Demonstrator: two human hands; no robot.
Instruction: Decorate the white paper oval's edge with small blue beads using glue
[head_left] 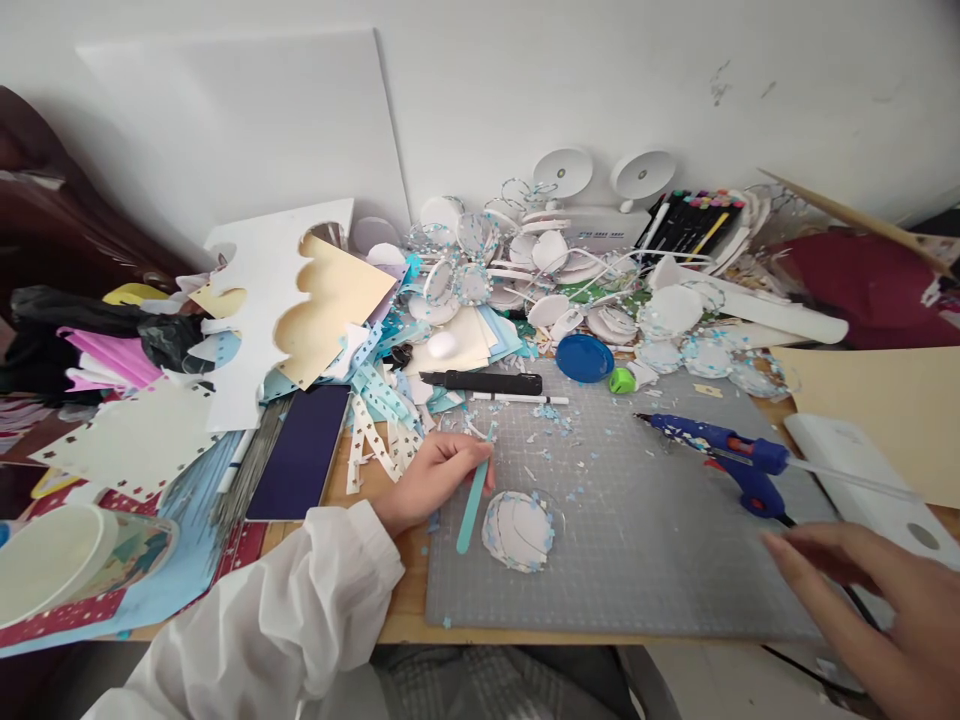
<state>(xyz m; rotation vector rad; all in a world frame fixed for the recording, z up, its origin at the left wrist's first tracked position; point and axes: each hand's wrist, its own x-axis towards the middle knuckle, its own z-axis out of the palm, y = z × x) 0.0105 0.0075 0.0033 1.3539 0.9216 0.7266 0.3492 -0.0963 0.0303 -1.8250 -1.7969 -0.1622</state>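
Note:
My left hand (441, 478) is closed on a teal craft stick (472, 505), which slants down over the grey cutting mat (600, 560). Just right of the stick lies a round white paper disc (519, 531), edged with pale blue bits and thin wire. Near the mat's right edge, my right hand (862, 600) has its fingers apart and holds nothing. A blue hot glue gun (712, 443) rests on the mat above that hand, its nozzle to the left and a clear glue stick (855, 477) out of its back.
A black utility knife (484, 382), blue lid (584, 358) and green tape roll (622, 380) lie along the mat's back edge. Behind them are piled white discs and wire. Paper scraps, a dark blue phone-like slab (300, 452) and a paper cup (60, 560) are left.

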